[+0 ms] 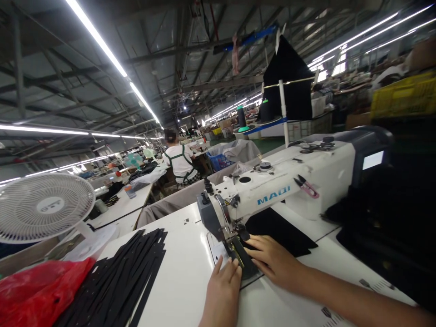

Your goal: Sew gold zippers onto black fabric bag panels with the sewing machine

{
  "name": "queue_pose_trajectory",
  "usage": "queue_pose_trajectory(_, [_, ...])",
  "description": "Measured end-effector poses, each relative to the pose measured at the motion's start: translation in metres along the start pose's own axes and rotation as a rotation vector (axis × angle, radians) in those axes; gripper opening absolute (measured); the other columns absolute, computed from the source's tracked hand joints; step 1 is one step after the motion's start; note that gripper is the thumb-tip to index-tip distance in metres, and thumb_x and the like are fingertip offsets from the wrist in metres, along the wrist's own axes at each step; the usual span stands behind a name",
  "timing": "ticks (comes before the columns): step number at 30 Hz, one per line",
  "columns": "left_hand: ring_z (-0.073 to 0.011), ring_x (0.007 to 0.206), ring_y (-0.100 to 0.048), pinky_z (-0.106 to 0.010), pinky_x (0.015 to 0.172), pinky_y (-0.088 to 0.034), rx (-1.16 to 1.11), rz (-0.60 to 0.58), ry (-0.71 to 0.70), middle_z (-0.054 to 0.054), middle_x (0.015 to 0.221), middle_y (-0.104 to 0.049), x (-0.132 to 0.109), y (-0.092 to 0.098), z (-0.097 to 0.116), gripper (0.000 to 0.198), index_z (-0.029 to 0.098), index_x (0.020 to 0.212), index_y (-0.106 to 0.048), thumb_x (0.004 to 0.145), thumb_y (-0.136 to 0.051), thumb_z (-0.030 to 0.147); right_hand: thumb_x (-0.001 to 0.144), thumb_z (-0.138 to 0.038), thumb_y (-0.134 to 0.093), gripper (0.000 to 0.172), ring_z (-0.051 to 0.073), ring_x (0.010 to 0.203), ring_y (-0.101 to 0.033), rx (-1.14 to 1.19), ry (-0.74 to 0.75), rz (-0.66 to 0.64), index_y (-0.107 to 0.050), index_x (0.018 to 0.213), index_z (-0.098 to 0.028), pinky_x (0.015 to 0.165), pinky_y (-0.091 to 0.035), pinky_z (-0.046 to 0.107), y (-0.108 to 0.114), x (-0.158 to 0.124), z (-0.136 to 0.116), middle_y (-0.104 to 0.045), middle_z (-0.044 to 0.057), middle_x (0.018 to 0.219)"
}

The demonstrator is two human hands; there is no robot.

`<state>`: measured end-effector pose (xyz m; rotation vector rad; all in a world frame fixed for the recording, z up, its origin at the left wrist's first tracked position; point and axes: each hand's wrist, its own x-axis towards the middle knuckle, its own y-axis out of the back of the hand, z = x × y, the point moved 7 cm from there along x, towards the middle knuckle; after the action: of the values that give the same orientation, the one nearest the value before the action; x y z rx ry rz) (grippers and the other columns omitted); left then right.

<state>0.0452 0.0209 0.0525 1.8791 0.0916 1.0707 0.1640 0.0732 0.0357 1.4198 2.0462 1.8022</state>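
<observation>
Black fabric (250, 269) lies at the needle area of a white sewing machine (272, 181), with a narrow line of yellow marks along it. My left hand (223, 284) rests at the near left side of the needle plate, its fingers stretched out and lying flat by the fabric's edge. From the right, my right hand (274, 261) reaches over the fabric, fingers extended and slightly spread on it near the presser foot. A larger black cloth panel (277, 231) lies behind that hand, under the machine's arm. The needle tip is too small to make out.
Black strips (126, 268) lie piled on the left of the table, beside a red plastic bag (41, 290) and a white fan (47, 206). Pink-handled thread snips (308, 187) sit on the machine. A person (180, 161) sits beyond, near a blue basket (218, 160).
</observation>
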Motion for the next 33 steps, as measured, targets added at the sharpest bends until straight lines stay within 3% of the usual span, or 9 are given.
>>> queue_pose_trajectory(3, [-0.0178,0.089,-0.066,-0.043,0.090,-0.051,-0.021,0.034,-0.007,-0.008,0.092,-0.070,0.003,0.005,-0.002,0.035,0.014,0.095,-0.061,0.086,-0.028,0.004,0.087,-0.019,-0.046,0.037,0.026,0.119,-0.045,0.008,0.009,0.009,-0.056,0.121,-0.024,0.094,-0.038,0.045,0.001,0.001,0.003,-0.054,0.010,0.126])
queue_pose_trajectory(7, [-0.0168,0.095,-0.064,-0.044,0.094,-0.047,-0.033,-0.109,-0.031,-0.008,0.099,-0.068,0.007,0.001,-0.002,0.035,0.013,0.101,-0.059,0.086,-0.029,0.003,0.088,-0.020,-0.045,0.034,0.026,0.119,-0.044,0.011,0.023,-0.021,-0.058,0.119,-0.021,0.094,-0.038,0.044,-0.001,0.004,0.008,-0.054,0.011,0.126])
queue_pose_trajectory(14, [-0.0186,0.098,-0.063,-0.044,0.094,-0.048,-0.011,-0.180,0.030,-0.011,0.104,-0.066,0.007,-0.003,-0.004,0.034,0.011,0.106,-0.058,0.085,-0.032,0.002,0.087,-0.020,-0.046,0.030,0.027,0.117,-0.046,0.027,0.062,0.019,-0.060,0.114,-0.019,0.094,-0.039,0.045,-0.005,0.007,0.017,-0.056,0.012,0.123])
queue_pose_trajectory(18, [-0.0187,0.092,-0.065,-0.045,0.091,-0.049,0.020,-0.103,0.039,-0.011,0.098,-0.068,0.005,0.002,0.001,0.031,0.012,0.099,-0.060,0.090,-0.030,0.007,0.089,-0.019,-0.043,0.027,0.023,0.105,-0.056,0.042,0.067,0.150,-0.063,0.106,-0.017,0.091,-0.045,0.042,0.010,-0.001,0.006,-0.062,0.012,0.111])
queue_pose_trajectory(20, [-0.0179,0.089,-0.066,-0.044,0.092,-0.049,0.042,-0.051,0.047,-0.010,0.094,-0.069,0.004,0.005,0.003,0.033,0.012,0.093,-0.061,0.091,-0.029,0.007,0.090,-0.019,-0.042,0.029,0.022,0.107,-0.055,0.046,0.116,0.178,-0.061,0.111,-0.017,0.093,-0.046,0.040,0.014,-0.005,-0.007,-0.061,0.011,0.115])
queue_pose_trajectory(25, [-0.0191,0.083,-0.068,-0.045,0.089,-0.051,0.090,0.031,0.028,-0.009,0.086,-0.070,0.003,0.005,0.008,0.033,0.012,0.087,-0.062,0.090,-0.029,0.006,0.089,-0.009,-0.035,0.036,0.021,0.114,-0.052,0.013,0.231,0.041,-0.057,0.118,-0.013,0.098,-0.044,0.037,-0.006,-0.009,-0.025,-0.057,0.013,0.122])
queue_pose_trajectory(29, [-0.0180,0.081,-0.068,-0.045,0.089,-0.051,0.069,0.019,0.020,-0.009,0.084,-0.070,0.005,0.003,0.005,0.034,0.013,0.085,-0.062,0.089,-0.029,0.005,0.087,-0.005,-0.036,0.036,0.022,0.115,-0.051,-0.044,0.220,-0.023,-0.058,0.115,-0.008,0.098,-0.043,0.036,-0.022,-0.005,-0.022,-0.057,0.015,0.122])
queue_pose_trajectory(33, [-0.0164,0.081,-0.067,-0.042,0.090,-0.051,0.037,-0.003,-0.017,-0.008,0.084,-0.070,0.009,0.003,-0.001,0.034,0.015,0.086,-0.062,0.089,-0.028,0.006,0.086,-0.004,-0.040,0.031,0.020,0.111,-0.054,-0.073,0.159,-0.018,-0.060,0.109,-0.010,0.099,-0.042,0.033,-0.024,0.004,-0.019,-0.060,0.013,0.117])
